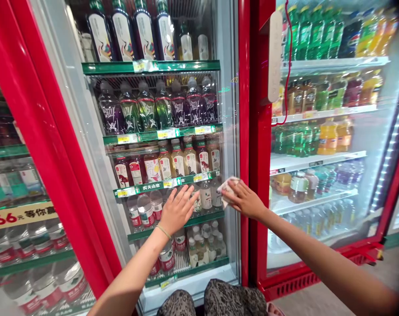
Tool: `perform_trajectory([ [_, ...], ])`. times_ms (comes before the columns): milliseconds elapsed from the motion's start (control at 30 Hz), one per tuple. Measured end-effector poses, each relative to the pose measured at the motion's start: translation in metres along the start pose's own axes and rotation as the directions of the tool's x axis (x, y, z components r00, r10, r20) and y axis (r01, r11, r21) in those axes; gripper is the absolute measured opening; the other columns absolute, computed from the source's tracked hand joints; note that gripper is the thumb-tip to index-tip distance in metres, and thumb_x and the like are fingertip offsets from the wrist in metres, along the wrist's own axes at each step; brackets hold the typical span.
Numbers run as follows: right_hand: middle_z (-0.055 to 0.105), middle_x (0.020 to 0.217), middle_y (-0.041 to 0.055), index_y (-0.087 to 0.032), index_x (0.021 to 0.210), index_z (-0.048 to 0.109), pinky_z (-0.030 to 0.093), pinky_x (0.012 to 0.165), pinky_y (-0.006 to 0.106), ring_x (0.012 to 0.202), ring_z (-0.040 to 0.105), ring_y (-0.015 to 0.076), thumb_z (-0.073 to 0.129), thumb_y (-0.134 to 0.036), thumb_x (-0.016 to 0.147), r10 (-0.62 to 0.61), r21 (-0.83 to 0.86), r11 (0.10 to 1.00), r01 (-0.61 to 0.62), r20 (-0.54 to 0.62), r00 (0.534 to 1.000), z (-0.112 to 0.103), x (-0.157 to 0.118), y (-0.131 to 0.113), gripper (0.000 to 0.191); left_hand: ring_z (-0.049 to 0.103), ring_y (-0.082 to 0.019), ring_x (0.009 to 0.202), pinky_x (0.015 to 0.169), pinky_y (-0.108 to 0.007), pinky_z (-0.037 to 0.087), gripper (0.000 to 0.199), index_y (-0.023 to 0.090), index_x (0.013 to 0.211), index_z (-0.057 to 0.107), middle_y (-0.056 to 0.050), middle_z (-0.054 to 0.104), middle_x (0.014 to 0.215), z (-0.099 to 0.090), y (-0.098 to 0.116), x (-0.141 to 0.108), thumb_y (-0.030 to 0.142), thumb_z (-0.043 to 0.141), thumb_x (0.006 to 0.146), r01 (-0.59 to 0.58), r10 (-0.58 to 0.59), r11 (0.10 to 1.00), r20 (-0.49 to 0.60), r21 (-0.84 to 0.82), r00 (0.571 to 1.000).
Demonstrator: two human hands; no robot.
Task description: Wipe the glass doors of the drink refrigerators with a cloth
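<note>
My left hand (178, 210) is raised with its fingers spread, in front of the glass door (230, 145) of a red-framed drinks cooler, over the lower shelves. A thin band circles its wrist. Near the door's right edge, my right hand (244, 198) holds a crumpled whitish cloth or tissue (228, 189) against the glass, the fingers lying over it. Behind the glass stand rows of bottles, among them dark sports-cap bottles (146, 107) and labelled tea bottles (178, 160).
To the right, a second lit cooler (318, 164) holds bottles; a red cord (289, 66) hangs beside a pale handle (274, 57). Another cooler with large water bottles (48, 287) stands at the left. My patterned-clothed knees (224, 300) are close to the cooler's base.
</note>
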State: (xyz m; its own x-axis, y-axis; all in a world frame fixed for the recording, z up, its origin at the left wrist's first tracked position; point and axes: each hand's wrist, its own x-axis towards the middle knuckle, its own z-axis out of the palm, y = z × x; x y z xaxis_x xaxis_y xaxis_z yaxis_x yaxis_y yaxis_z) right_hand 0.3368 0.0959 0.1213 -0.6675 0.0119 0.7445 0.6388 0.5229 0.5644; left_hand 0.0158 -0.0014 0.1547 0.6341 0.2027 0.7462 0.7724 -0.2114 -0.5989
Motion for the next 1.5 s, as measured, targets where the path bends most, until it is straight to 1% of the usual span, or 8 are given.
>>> perform_trajectory([
  [133,0.000,0.174,0.0162,-0.030,0.167,0.011,0.039,0.118,0.059,0.153,0.033,0.0406,0.064,-0.037,0.096,0.223,0.008,0.975,-0.223,-0.072,0.972,0.001,0.027,-0.014,0.089,0.036,-0.023,0.154,0.133,-0.046,0.008,0.057,0.024,0.152,0.050,-0.005,0.055,0.154,-0.002,0.000,-0.001,0.031,0.060,0.096,0.025,-0.025,1.000,-0.032,-0.011,0.999],
  [333,0.036,0.168,0.0089,-0.034,0.165,0.023,0.040,0.119,0.049,0.140,0.051,0.0271,0.063,-0.036,0.096,-0.236,0.095,0.968,0.232,0.026,0.971,0.004,0.029,-0.030,0.080,0.042,-0.026,0.150,0.132,-0.051,0.009,0.061,0.029,0.157,0.043,-0.005,0.052,0.156,-0.025,-0.018,-0.027,0.031,0.059,0.098,0.077,-0.079,0.997,0.068,0.025,0.995],
  [533,0.002,0.175,0.0143,-0.030,0.167,0.015,0.029,0.122,0.065,0.155,0.027,0.0408,0.062,-0.034,0.097,0.378,0.102,0.924,-0.368,-0.117,0.918,0.001,0.085,-0.056,0.085,0.044,-0.027,0.148,0.130,-0.052,0.017,0.065,0.029,0.160,0.037,-0.008,0.052,0.156,-0.045,-0.036,-0.050,0.032,0.059,0.098,0.161,-0.167,0.985,0.086,0.065,0.982],
  [733,0.038,0.167,0.0068,-0.030,0.165,0.025,0.034,0.123,0.048,0.141,0.049,0.0249,0.062,-0.030,0.093,-0.263,0.202,0.945,0.257,0.006,0.965,0.013,0.088,-0.120,0.081,0.044,-0.029,0.148,0.127,-0.052,0.027,0.065,0.029,0.158,0.040,-0.009,0.054,0.154,-0.069,-0.052,-0.076,0.026,0.061,0.096,0.251,-0.263,0.960,0.095,0.124,0.960],
  [967,0.020,0.172,0.0137,-0.031,0.165,0.024,0.022,0.126,0.060,0.150,0.037,0.0364,0.064,-0.033,0.094,0.229,0.145,0.965,-0.217,-0.070,0.971,-0.003,0.143,-0.112,0.081,0.046,-0.031,0.147,0.125,-0.056,0.031,0.066,0.029,0.158,0.041,-0.011,0.057,0.150,-0.076,-0.062,-0.093,0.025,0.062,0.095,0.297,-0.306,0.946,0.056,0.129,0.950],
  [1200,0.048,0.160,0.0064,-0.026,0.161,0.035,0.033,0.123,0.048,0.136,0.052,0.0235,0.061,-0.032,0.093,-0.352,0.226,0.907,0.356,-0.060,0.934,0.020,0.127,-0.162,0.073,0.044,-0.030,0.148,0.125,-0.053,0.032,0.070,0.025,0.162,0.031,-0.012,0.054,0.153,-0.087,-0.060,-0.101,0.023,0.057,0.098,0.351,-0.368,0.926,0.122,0.141,0.922],
  [1400,0.032,0.169,0.0135,-0.028,0.162,0.033,0.023,0.125,0.058,0.142,0.046,0.0340,0.067,-0.037,0.091,0.004,0.169,0.986,0.010,-0.081,0.997,0.012,0.172,-0.156,0.079,0.046,-0.031,0.146,0.124,-0.053,0.036,0.069,0.027,0.161,0.035,-0.012,0.055,0.151,-0.099,-0.081,-0.110,0.023,0.059,0.096,0.356,-0.382,0.916,0.128,0.186,0.915],
  [1500,0.037,0.166,0.0138,-0.025,0.159,0.038,0.025,0.125,0.059,0.142,0.046,0.0333,0.066,-0.037,0.092,-0.061,0.191,0.978,0.079,-0.101,0.993,0.017,0.181,-0.182,0.073,0.046,-0.032,0.146,0.123,-0.054,0.036,0.070,0.023,0.161,0.034,-0.014,0.055,0.151,-0.103,-0.081,-0.112,0.023,0.059,0.097,0.380,-0.408,0.902,0.115,0.207,0.906],
])
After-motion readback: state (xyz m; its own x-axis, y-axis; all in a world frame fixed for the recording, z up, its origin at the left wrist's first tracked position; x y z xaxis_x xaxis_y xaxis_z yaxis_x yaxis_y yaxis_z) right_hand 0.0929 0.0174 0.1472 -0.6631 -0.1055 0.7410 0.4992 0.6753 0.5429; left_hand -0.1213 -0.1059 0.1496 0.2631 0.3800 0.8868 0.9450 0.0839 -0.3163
